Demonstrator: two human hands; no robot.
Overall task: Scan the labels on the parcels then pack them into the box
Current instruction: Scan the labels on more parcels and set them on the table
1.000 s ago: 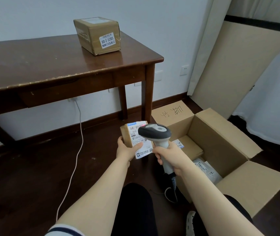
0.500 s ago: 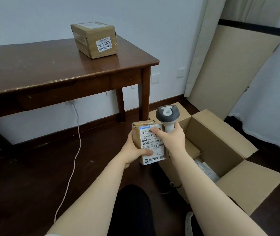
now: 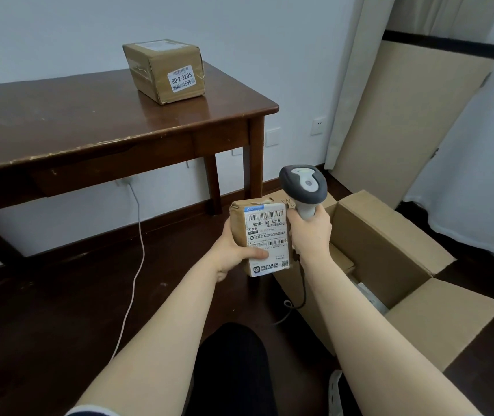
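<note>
The left hand grips a small brown parcel upright, thumb pressed across the lower part of its white shipping label, which faces the camera. The label carries a blue strip at the top, a barcode below it, the line "501E- M1 A21B", smaller Chinese print that is mostly too fine to read, a second barcode lower down and a QR code at the bottom right corner. The right hand is wrapped around the handle of a grey barcode scanner, held just beside the parcel's right edge with its head raised above the parcel's top; a dark cable hangs from it toward the floor. To the right, on the dark wooden floor, stands the open cardboard box, flaps spread, with a brown parcel and pale packets partly visible inside. On the dark wooden table at the back sits a larger taped carton; its side sticker reads "80-2-3205" with "5元" beneath. A thin white cord runs from the wall below the table down across the floor.
</note>
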